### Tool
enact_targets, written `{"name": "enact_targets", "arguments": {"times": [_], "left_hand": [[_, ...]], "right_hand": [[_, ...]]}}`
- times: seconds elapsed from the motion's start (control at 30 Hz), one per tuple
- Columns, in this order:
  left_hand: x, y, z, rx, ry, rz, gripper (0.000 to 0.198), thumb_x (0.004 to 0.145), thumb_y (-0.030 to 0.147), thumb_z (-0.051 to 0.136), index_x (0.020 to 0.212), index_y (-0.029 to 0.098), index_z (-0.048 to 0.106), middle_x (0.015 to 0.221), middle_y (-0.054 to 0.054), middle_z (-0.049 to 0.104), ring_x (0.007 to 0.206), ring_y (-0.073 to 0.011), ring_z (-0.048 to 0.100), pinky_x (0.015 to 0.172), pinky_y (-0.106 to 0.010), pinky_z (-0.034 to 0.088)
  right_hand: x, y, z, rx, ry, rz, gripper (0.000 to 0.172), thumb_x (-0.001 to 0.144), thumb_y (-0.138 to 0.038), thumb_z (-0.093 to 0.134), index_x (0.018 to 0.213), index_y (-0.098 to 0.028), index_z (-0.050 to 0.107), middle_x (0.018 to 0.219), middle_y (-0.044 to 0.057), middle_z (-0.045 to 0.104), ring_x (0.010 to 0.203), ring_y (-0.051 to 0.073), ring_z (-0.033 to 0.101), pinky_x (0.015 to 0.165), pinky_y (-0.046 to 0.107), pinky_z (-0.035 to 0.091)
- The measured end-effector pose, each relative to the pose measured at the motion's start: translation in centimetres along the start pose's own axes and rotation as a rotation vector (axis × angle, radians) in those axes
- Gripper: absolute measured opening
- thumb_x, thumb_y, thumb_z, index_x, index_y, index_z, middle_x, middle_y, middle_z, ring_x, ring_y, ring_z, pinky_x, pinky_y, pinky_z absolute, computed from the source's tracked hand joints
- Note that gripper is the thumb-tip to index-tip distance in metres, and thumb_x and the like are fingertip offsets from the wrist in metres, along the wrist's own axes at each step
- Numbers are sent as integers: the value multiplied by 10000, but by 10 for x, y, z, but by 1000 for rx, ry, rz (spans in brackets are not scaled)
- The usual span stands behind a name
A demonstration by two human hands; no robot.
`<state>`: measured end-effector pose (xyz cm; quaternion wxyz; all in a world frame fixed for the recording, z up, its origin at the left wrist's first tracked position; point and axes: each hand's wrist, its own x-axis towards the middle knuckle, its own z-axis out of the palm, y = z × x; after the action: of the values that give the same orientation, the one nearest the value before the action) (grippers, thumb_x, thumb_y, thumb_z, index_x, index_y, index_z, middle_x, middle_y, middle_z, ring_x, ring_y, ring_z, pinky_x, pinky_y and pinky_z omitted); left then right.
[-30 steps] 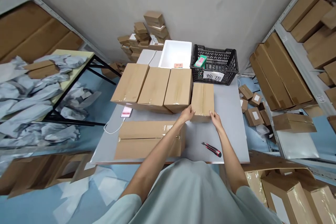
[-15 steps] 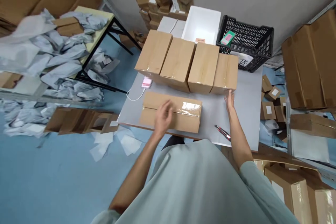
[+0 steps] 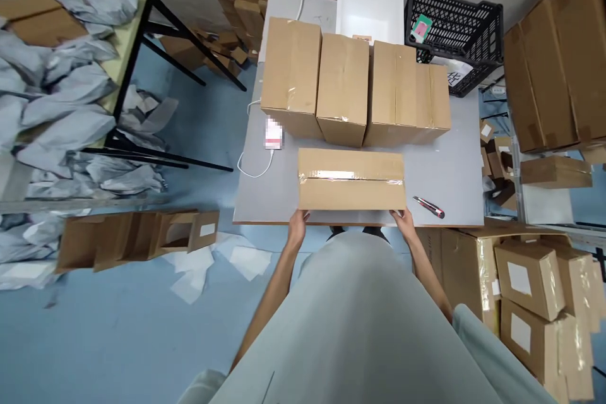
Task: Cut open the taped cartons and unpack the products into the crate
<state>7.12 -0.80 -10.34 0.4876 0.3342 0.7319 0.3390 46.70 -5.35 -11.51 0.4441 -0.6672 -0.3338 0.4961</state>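
Observation:
A long taped cardboard box (image 3: 351, 194) lies crosswise near the front edge of the grey table (image 3: 457, 170). My left hand (image 3: 298, 227) grips its near left corner, fingertips tucked partly out of sight at the lower edge. At the near right corner, my right hand (image 3: 404, 223) holds the same box in a like way. Clear tape shines along the middle seam. Behind it stands a row of several closed boxes (image 3: 343, 79). To the right of my right hand lies a red and black box cutter (image 3: 430, 207).
A white bin (image 3: 369, 3) and a black plastic crate (image 3: 454, 28) sit at the back. On the table's left is a small white device (image 3: 273, 134) with a cable. Boxes (image 3: 530, 278) fill the lower right; grey bags (image 3: 71, 82) cover the yellow table at left.
My right hand has left the boxed row for the long box's right corner. The left moved from its top to the left corner. The long box now lies straighter along the table edge.

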Motion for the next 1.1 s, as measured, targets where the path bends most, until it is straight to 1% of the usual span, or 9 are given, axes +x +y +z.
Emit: {"name": "enact_targets", "arguments": {"times": [0.07,0.13,0.27,0.4,0.5,0.67,0.8,0.93,1.1], "left_hand": [[-3,-2,-7,15,-33,50,615,1158,620,469,1388,178,829,1497,-188,808,1567,-375,670,1378,-595,474],[-8,3,-17,18,-70,130,613,1152,633,520,1440,187,825,1596,-171,757,1631,-364,612,1442,-556,384],[-17,24,-27,-28,-138,348,592,1143,606,629,1571,222,768,1684,-130,695,1662,-336,581,1451,-526,385],[-4,40,-11,-120,-206,403,664,1057,587,793,1598,204,745,1688,-150,688,1639,-364,605,1429,-549,427],[15,39,4,-160,-232,370,736,964,548,902,1581,176,750,1678,-188,689,1600,-391,643,1413,-576,448],[35,26,9,-191,-220,341,686,936,519,919,1519,183,782,1663,-187,703,1590,-377,654,1422,-572,429],[35,6,6,-167,-111,190,572,1035,551,767,1477,188,786,1651,-178,715,1558,-349,677,1363,-569,502],[23,-17,8,-126,-60,20,498,1067,518,647,1413,186,783,1535,-217,772,1424,-345,763,1267,-605,581],[6,-30,23,-60,-46,32,398,943,341,693,1300,192,785,1213,-146,868,1278,-295,807,1230,-559,605]], "right_hand": [[-8,-7,2,-8,59,0,714,787,-639,848,1362,-218,805,1424,185,840,1464,422,712,1257,620,569],[-17,-16,-2,-3,109,-16,745,798,-646,845,1403,-215,794,1473,188,821,1513,414,685,1285,605,551],[-29,-38,-22,4,226,-47,830,799,-649,879,1488,-200,771,1585,195,764,1579,416,653,1346,619,504],[-11,-59,-34,-27,191,-81,772,838,-663,867,1453,-201,800,1606,161,760,1579,390,664,1398,594,460],[11,-63,-33,-51,124,-67,746,836,-662,875,1413,-192,819,1553,161,795,1551,386,686,1406,579,455],[28,-48,-35,-15,15,-87,854,836,-690,872,1527,-202,757,1697,160,688,1641,368,600,1433,554,410],[20,-24,-48,14,31,76,846,880,-777,770,1547,-259,733,1753,141,636,1630,357,606,1370,579,482],[0,3,-51,-1,30,184,750,842,-768,784,1423,-292,785,1565,145,780,1478,369,719,1266,638,566],[-13,21,-29,-22,-5,168,552,806,-642,815,1215,-270,820,1282,113,883,1338,354,782,1233,638,584]]}}
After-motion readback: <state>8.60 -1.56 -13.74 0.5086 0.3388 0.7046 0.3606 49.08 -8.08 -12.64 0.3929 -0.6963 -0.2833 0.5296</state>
